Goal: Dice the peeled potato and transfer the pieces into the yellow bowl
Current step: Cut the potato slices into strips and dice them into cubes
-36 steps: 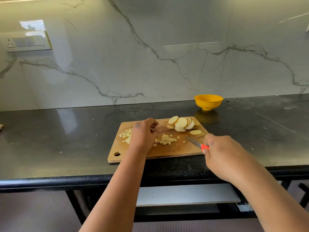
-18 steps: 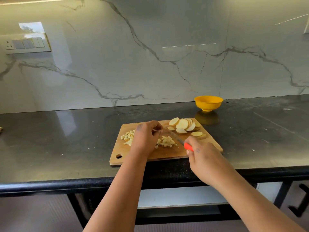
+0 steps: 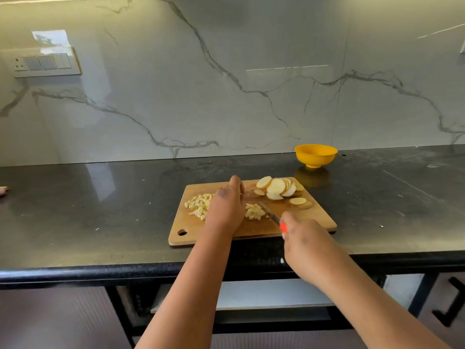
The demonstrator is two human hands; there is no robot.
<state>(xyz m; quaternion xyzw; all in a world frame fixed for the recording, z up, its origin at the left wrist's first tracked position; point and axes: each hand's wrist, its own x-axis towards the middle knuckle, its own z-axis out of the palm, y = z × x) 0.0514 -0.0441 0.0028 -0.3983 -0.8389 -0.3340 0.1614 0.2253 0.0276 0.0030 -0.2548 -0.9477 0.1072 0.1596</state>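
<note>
We see switch panel (image 3: 47, 62) on marble wall at far left. Wooden cutting board (image 3: 314, 217) lies on dark table (image 3: 100, 210). Diced potato pile (image 3: 198, 204) at board's left; our left hand (image 3: 226, 205) rests knuckles-up on board, fingers curled, whether they hold anything hidden. Second diced heap (image 3: 254, 211) just right of it. Our right hand (image 3: 305, 244), grip wrapped round orange-handled knife (image 3: 273, 217), blade angled toward heap. Potato slices (image 3: 276, 187) fanned at board's far right. Yellow bowl (image 3: 315, 155) stands beyond board, apart.
</note>
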